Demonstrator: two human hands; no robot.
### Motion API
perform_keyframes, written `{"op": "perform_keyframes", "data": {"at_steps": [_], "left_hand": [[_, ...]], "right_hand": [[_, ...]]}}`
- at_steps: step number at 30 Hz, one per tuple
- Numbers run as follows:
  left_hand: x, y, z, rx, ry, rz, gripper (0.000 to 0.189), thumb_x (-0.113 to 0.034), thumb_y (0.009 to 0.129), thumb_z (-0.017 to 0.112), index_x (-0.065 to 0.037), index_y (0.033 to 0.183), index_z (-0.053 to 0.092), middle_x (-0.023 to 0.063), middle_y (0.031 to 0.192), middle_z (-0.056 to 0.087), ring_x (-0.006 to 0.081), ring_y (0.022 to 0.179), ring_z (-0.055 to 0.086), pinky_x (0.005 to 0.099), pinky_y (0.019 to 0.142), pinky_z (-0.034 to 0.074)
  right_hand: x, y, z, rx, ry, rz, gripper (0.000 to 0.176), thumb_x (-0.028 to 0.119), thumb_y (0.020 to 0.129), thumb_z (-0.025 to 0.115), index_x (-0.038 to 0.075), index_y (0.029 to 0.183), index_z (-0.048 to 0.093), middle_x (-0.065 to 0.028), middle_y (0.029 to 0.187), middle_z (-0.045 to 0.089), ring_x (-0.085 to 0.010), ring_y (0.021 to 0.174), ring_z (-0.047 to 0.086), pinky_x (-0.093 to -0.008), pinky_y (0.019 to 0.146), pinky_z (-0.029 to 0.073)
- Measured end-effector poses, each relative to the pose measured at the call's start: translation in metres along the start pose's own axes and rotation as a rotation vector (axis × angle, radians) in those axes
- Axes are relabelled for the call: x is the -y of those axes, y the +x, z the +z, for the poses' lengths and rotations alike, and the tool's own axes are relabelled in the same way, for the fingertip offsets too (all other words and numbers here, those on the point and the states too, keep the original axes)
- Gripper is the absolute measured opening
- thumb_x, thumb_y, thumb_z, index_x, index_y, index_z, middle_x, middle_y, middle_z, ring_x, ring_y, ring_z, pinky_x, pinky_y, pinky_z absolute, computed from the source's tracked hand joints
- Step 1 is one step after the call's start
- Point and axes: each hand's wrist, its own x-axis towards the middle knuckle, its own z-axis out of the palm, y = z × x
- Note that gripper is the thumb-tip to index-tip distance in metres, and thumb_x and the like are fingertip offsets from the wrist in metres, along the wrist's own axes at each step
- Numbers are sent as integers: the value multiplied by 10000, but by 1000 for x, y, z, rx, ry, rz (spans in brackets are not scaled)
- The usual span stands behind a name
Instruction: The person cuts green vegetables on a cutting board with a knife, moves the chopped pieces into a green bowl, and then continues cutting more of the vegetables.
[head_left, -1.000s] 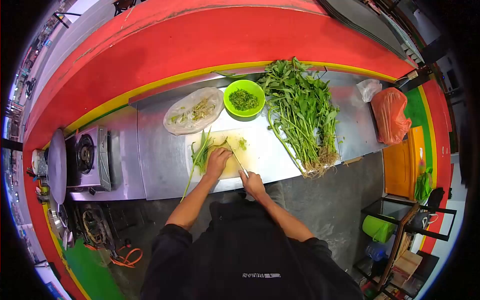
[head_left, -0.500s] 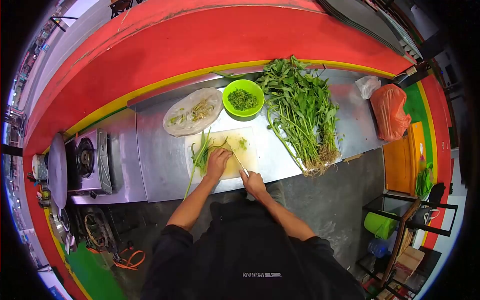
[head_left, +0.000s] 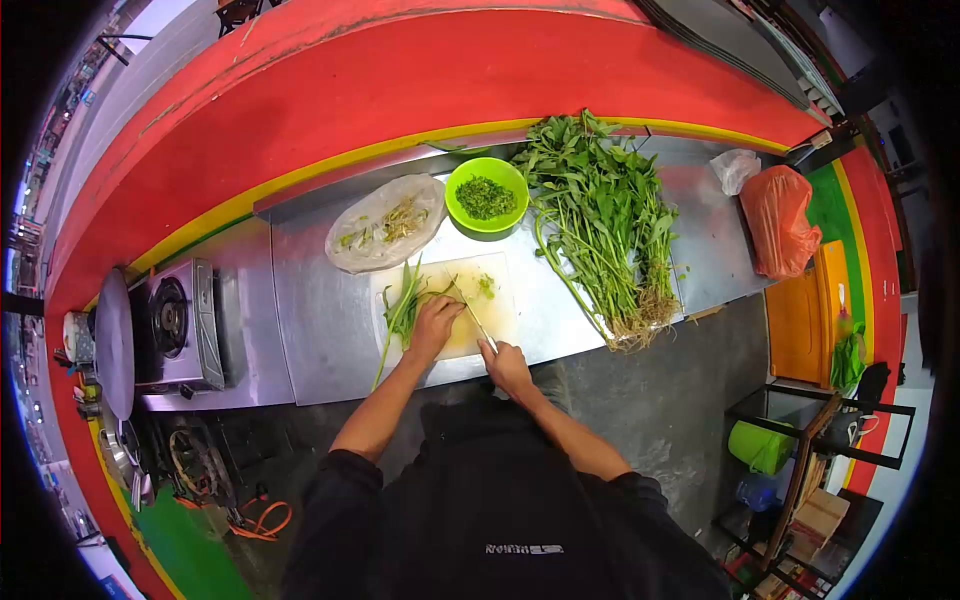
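My left hand (head_left: 436, 325) presses down on green stems on a white cutting board (head_left: 498, 335), its fingers curled over them. In my right hand (head_left: 509, 368) is the handle of a knife (head_left: 473, 318), its blade slanting up and left across the board beside my left fingertips. Leafy greens (head_left: 403, 308) lie at the board's left side, and a few chopped bits (head_left: 486, 286) sit at its upper right. Behind the board stands a lime green bowl (head_left: 457, 212) holding chopped greens (head_left: 486, 198). A plastic bag (head_left: 350, 250) with root scraps lies left of the bowl.
A large bunch of rooted greens (head_left: 610, 230) covers the counter to the right. Farther right are a clear bag (head_left: 735, 172) and a red plastic bag (head_left: 780, 222). At the left end stands a gas stove (head_left: 180, 325). A red wall (head_left: 400, 90) runs behind the steel counter.
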Motion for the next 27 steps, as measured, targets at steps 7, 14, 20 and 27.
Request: {"op": "perform_keyframes", "data": {"at_steps": [7, 14, 20, 27], "left_hand": [[2, -1, 3, -36, -34, -19, 120, -39, 841, 727, -28, 960, 744, 105, 929, 672, 314, 909, 643, 426, 808, 522], [-1, -1, 1, -37, 29, -38, 105, -79, 845, 740, -47, 945, 747, 88, 918, 677, 304, 893, 644, 430, 793, 502], [-3, -1, 0, -69, 42, -46, 98, -117, 847, 746, -64, 928, 746, 65, 905, 679, 283, 880, 644, 423, 780, 489], [5, -4, -1, -27, 15, 2, 119, -91, 855, 729, -58, 968, 745, 77, 917, 672, 296, 882, 636, 428, 805, 495]], "right_hand": [[-6, 2, 11, -9, -74, 4, 591, 455, 1022, 553, -102, 891, 700, -373, 815, 662, -541, 849, 671, -581, 801, 528], [2, 12, 14, -60, -54, -47, 593, 464, 1015, 562, -98, 886, 701, -365, 818, 668, -543, 845, 671, -588, 794, 530], [-8, -4, 12, -21, -56, -12, 586, 457, 1010, 580, -98, 860, 695, -367, 800, 663, -551, 824, 667, -592, 767, 532], [-5, 7, 17, -46, -70, -53, 591, 453, 1011, 582, -103, 848, 696, -369, 796, 661, -554, 821, 666, -583, 771, 543]]}}
